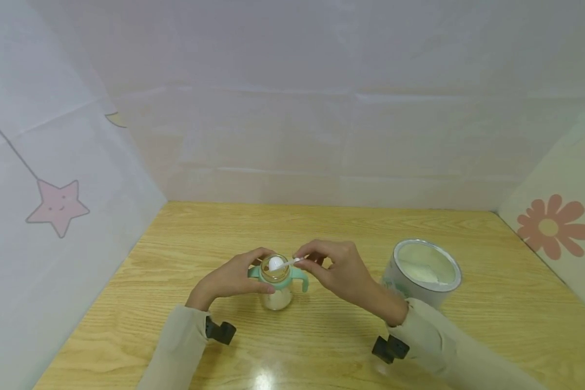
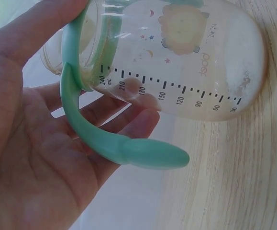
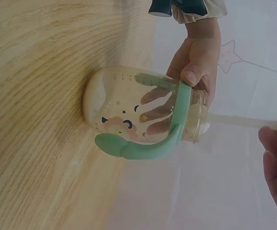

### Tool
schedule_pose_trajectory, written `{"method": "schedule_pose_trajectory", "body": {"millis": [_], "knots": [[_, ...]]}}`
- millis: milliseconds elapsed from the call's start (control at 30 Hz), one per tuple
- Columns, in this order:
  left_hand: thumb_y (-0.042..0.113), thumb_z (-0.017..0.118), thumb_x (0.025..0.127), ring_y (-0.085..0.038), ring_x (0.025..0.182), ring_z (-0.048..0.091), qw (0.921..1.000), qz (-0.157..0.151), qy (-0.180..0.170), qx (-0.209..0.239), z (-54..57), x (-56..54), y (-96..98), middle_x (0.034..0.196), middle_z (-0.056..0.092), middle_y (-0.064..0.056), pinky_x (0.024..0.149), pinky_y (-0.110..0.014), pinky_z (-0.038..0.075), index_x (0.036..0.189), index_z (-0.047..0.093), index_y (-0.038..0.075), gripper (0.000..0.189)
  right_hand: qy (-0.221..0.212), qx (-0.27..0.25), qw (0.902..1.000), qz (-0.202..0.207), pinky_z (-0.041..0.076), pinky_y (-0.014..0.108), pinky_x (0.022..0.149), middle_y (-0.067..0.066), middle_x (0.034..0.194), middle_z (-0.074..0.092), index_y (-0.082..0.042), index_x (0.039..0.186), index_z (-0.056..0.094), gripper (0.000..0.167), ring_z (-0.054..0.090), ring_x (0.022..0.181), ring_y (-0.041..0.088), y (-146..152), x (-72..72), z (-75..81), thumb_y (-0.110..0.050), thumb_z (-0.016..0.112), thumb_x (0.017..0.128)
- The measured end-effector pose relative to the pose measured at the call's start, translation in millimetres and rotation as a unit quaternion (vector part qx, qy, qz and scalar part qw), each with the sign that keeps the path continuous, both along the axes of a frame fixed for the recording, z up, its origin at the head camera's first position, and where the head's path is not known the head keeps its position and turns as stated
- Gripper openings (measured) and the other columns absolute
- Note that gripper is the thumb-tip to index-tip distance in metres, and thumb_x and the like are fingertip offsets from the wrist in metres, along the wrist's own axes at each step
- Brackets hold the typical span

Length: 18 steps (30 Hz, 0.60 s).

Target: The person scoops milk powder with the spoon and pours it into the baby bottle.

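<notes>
A clear baby bottle [image 1: 278, 300] with a mint-green collar and two handles stands upright on the table. My left hand [image 1: 234, 277] grips it round the neck, beside one handle [image 2: 100, 141]. In the left wrist view, whitish powder [image 2: 246, 79] lies at the bottom of the bottle. With thumb and fingers, my right hand [image 1: 343, 271] pinches the thin handle [image 3: 238, 120] of a white scoop. The scoop's rounded bowl [image 1: 275, 263] is at the bottle's open mouth; its contents are hidden.
An open milk powder can [image 1: 395, 271] stands to the right, near my right forearm, with pale powder inside. The wooden table [image 1: 214, 227] meets pale hanging sheets at the back and both sides. A dark camera is strapped to each wrist.
</notes>
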<state>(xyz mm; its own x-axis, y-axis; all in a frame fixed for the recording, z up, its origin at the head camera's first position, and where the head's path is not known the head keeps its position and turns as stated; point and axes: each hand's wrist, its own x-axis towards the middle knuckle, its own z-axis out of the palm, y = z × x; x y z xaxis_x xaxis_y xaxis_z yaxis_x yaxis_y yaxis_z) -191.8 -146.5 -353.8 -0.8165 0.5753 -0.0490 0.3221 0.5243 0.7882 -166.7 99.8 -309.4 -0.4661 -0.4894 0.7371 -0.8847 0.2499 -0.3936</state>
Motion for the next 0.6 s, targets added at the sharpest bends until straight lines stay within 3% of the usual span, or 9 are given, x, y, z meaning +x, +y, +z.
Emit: {"method": "schedule_pose_trajectory", "body": {"millis": [233, 600], "knots": [[0.037, 0.076, 0.081, -0.029, 0.119, 0.050, 1.0000, -0.002, 0.003, 0.001, 0.8, -0.1, -0.1, 0.123, 0.059, -0.001, 0.096, -0.051, 0.045, 0.136, 0.046, 0.016, 0.066, 0.013, -0.009, 0.9998, 0.015, 0.049, 0.011, 0.056, 0.009, 0.079, 0.071, -0.003, 0.090, 0.069, 0.019, 0.062, 0.058, 0.007, 0.2, 1.4, -2.7, 0.008, 0.073, 0.076], [0.037, 0.076, 0.081, -0.029, 0.120, 0.050, 1.0000, -0.003, -0.003, 0.004, 1.6, 0.8, -0.2, 0.124, 0.058, -0.002, 0.096, -0.051, 0.044, 0.137, 0.046, 0.015, 0.067, 0.040, -0.021, 0.9987, 0.023, 0.049, 0.011, 0.057, 0.009, 0.081, 0.072, -0.002, 0.093, 0.069, 0.008, 0.062, 0.060, 0.007, 2.9, 2.6, -6.4, -0.003, 0.069, 0.085]]}}
